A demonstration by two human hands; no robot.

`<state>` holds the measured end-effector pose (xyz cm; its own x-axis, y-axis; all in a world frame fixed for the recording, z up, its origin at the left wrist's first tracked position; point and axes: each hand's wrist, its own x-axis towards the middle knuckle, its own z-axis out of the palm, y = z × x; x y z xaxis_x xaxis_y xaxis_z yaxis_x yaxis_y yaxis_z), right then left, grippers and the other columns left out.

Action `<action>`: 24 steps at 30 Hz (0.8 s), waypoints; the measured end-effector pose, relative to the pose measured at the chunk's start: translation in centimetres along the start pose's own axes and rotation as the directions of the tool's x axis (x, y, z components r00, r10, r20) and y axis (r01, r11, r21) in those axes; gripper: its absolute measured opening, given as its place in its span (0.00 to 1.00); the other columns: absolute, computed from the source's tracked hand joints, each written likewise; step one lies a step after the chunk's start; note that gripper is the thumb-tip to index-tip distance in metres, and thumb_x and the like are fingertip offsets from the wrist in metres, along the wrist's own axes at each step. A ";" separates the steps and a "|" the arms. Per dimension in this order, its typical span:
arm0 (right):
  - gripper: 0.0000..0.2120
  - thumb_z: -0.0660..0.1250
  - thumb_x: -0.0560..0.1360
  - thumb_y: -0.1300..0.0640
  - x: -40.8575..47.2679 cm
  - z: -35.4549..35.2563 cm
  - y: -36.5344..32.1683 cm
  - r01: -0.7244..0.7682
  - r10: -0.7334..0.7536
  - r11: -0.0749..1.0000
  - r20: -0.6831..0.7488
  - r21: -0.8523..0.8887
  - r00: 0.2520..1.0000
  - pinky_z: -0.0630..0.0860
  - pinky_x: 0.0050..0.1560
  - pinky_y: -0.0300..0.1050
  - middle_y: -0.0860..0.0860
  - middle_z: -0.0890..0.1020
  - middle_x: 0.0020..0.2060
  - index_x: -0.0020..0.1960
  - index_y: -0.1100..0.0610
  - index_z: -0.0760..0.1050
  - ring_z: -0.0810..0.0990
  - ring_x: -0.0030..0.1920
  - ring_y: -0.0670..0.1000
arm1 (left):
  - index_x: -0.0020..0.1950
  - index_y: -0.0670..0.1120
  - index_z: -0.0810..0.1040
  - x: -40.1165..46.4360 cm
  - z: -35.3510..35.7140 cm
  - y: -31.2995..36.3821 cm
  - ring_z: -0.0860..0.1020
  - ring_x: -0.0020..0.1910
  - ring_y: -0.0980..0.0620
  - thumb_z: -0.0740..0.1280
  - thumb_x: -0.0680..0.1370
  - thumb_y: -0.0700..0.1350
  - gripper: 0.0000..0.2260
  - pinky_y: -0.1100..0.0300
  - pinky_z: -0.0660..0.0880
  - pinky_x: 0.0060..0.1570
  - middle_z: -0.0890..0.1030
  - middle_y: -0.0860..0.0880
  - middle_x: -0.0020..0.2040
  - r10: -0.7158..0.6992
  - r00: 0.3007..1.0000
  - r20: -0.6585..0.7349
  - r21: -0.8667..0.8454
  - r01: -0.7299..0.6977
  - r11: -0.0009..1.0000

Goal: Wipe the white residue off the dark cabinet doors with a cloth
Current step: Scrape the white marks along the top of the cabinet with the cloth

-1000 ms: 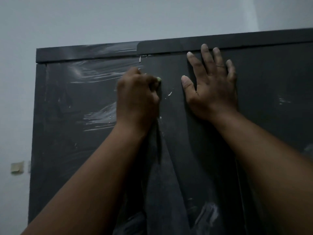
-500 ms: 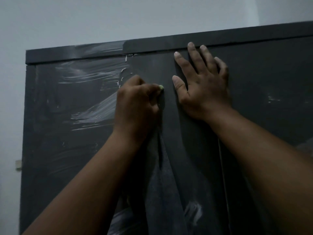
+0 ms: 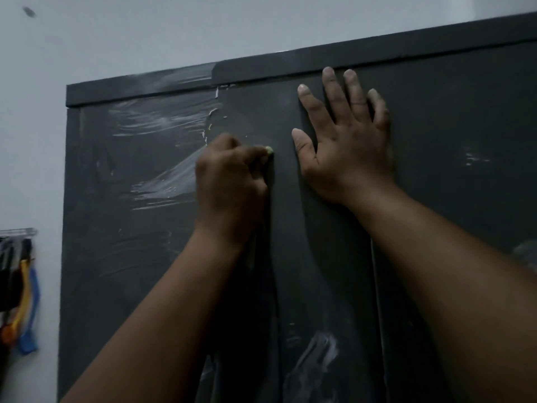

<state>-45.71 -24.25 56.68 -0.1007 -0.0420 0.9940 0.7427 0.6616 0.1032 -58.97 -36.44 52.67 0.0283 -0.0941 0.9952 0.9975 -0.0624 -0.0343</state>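
Note:
The dark cabinet door (image 3: 139, 257) fills the view, with white residue (image 3: 168, 184) smeared across its upper left and another patch of residue (image 3: 316, 353) lower down. My left hand (image 3: 229, 181) grips a dark cloth (image 3: 250, 309) against the door beside the smears. The cloth hangs down below my fist, and a small pale green bit (image 3: 269, 150) shows at my fingertips. My right hand (image 3: 345, 146) lies flat on the door to the right, fingers spread and reaching the top edge.
A dark trim strip (image 3: 290, 65) runs along the cabinet top, with a pale wall above and to the left. Coloured straps or tools (image 3: 24, 301) hang on the wall at the far left. Faint white marks (image 3: 475, 159) sit on the right door.
My left hand has slid a little down the door with the cloth, uncovering small white flecks above it. My right hand stays flat in place. The view has shifted.

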 end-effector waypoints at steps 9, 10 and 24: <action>0.32 0.49 0.82 0.35 -0.8 0.2 0.0 0.005 -0.005 1.000 -0.008 -0.013 1.000 0.44 0.81 0.61 0.52 0.49 0.84 0.83 0.44 0.52 0.44 0.83 0.56 | 0.52 0.46 0.89 1.8 -0.4 -1.4 0.81 0.41 0.43 0.72 0.77 0.39 0.08 0.66 0.65 0.44 0.84 0.41 0.42 -0.177 0.972 -0.156 0.023 0.183 0.983; 0.32 0.49 0.82 0.35 -0.9 0.3 0.0 0.005 -0.006 1.000 -0.008 -0.013 1.000 0.44 0.81 0.61 0.52 0.49 0.84 0.83 0.44 0.52 0.44 0.83 0.56 | 0.52 0.46 0.89 2.2 -0.3 -1.5 0.81 0.42 0.42 0.72 0.76 0.39 0.08 0.66 0.65 0.44 0.84 0.41 0.42 -0.184 0.969 -0.167 0.025 0.191 0.981; 0.32 0.51 0.80 0.35 -0.8 0.4 -0.5 -0.043 0.043 0.999 -0.054 -0.003 0.998 0.47 0.80 0.62 0.51 0.54 0.83 0.81 0.43 0.56 0.48 0.83 0.56 | 0.54 0.46 0.89 6.5 -2.4 -6.0 0.84 0.51 0.43 0.71 0.79 0.46 0.09 0.58 0.69 0.54 0.88 0.41 0.50 -0.220 0.950 -0.220 0.098 0.246 0.964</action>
<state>-46.27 -24.28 55.84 -0.0324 -0.0541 0.9980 0.7486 0.6602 0.0601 -64.97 -39.03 59.14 -0.2069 -0.2945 0.9330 0.9753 0.0137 0.2206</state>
